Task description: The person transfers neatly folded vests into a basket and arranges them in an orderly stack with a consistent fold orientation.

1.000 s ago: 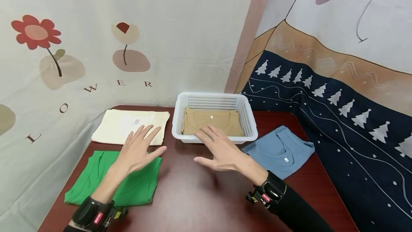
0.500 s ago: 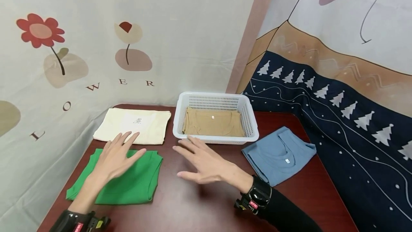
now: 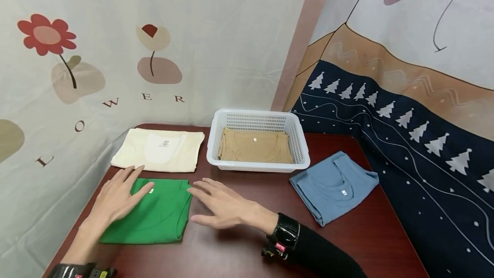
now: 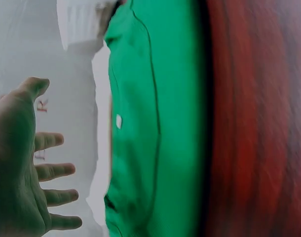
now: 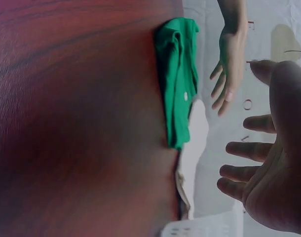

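Hovering above folded green fabric shirt (image 3: 160, 216): left hand (image 3: 114, 198), grasping nothing. Right hand (image 3: 224, 206) near its edge, likewise empty

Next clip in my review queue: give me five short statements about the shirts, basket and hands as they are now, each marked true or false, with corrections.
1. The folded tan shirt lies inside the white plastic basket. True.
2. The folded blue shirt lies inside the basket too. False: it lies on the table, to the basket's right in the head view.
3. The folded cream shirt lies beyond the folded green shirt, seen from the person. True.
4. The right hand is gripping the cream shirt. False: its fingers are spread and hold nothing.
5. The left hand holds nothing. True.
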